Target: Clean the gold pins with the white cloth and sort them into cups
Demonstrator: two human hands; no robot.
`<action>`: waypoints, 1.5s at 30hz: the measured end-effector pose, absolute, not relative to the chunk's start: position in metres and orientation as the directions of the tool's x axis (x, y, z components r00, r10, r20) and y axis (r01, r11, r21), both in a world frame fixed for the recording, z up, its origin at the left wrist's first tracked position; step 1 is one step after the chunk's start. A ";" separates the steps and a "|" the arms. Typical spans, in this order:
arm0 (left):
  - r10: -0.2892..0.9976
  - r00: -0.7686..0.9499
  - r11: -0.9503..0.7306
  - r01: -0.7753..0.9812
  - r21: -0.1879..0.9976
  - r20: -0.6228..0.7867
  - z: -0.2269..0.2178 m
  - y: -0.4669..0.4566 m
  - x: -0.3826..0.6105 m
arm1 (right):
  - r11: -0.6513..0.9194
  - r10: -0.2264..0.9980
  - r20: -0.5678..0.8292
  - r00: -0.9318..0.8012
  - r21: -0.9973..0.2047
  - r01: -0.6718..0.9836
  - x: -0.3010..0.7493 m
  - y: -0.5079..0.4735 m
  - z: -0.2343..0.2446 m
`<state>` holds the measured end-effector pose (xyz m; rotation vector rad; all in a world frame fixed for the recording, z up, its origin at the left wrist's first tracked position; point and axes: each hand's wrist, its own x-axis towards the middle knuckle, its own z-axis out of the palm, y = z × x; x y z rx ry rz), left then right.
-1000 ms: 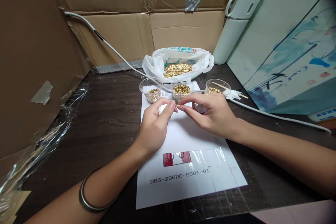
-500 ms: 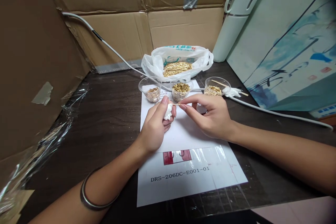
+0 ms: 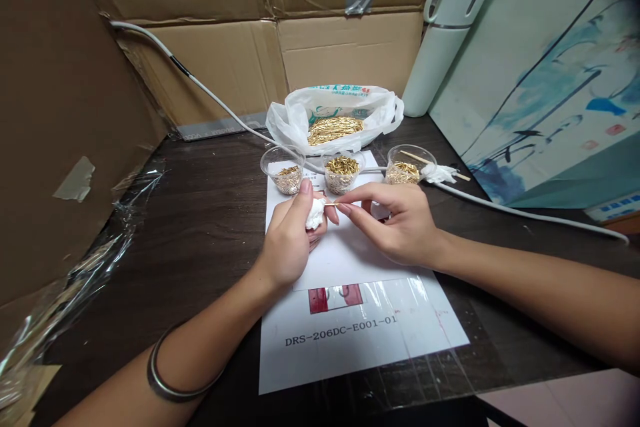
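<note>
Above paper (image 3: 345, 265) — left hand (image 3: 287, 240) curled round tissue (image 3: 315, 215), right hand (image 3: 397, 219) pinching pin (image 3: 330, 204)

The left forearm (image 3: 220, 337) is slanting up from the lower left, the left hand (image 3: 283, 243) holding its fingers (image 3: 316, 236) curled inward while the left thumb (image 3: 303, 200) is pointing forward. The right forearm (image 3: 520, 283) is slanting in from the right; the right hand (image 3: 403, 223) is pinching index finger (image 3: 363, 193) against right thumb (image 3: 366, 221), tips pointing leftward.

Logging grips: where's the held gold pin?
Central in the head view, the pin is pinched by the right hand, right of the white wad in the left hand.
</note>
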<state>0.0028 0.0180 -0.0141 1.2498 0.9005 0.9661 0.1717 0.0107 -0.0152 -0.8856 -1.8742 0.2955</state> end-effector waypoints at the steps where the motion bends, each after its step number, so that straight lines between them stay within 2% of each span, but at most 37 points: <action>1: 0.939 0.343 0.058 -0.085 0.995 -0.025 -0.014 0.018 0.003 | 0.703 0.689 0.687 -0.233 -0.553 0.447 0.172 0.011 -0.015; 10: 0.924 0.379 0.081 -0.068 0.994 -0.050 -0.012 0.018 0.005 | 0.727 0.651 0.715 -0.255 -0.491 0.480 0.172 0.010 -0.015; 16: 0.922 0.387 -0.041 0.031 0.999 0.026 -0.019 0.017 0.002 | 0.779 0.593 0.753 -0.285 -0.447 0.441 0.173 0.012 -0.018; 19: 0.917 0.398 -0.061 0.044 0.997 0.039 -0.021 0.017 0.001 | 0.788 0.591 0.748 -0.303 -0.455 0.415 0.174 0.012 -0.019; 27: 0.921 0.389 0.029 -0.052 0.998 -0.007 -0.020 0.014 0.001 | 0.743 0.641 0.728 -0.243 -0.510 0.433 0.171 0.013 -0.019; 38: 0.874 0.486 -0.003 0.019 1.000 -0.007 -0.012 0.018 0.004 | 0.742 0.627 0.756 -0.188 -0.506 0.440 0.176 0.017 -0.019; 45: 0.869 0.494 -0.042 0.047 0.998 0.013 -0.017 0.015 0.002 | 0.771 0.597 0.771 -0.223 -0.474 0.425 0.177 0.018 -0.021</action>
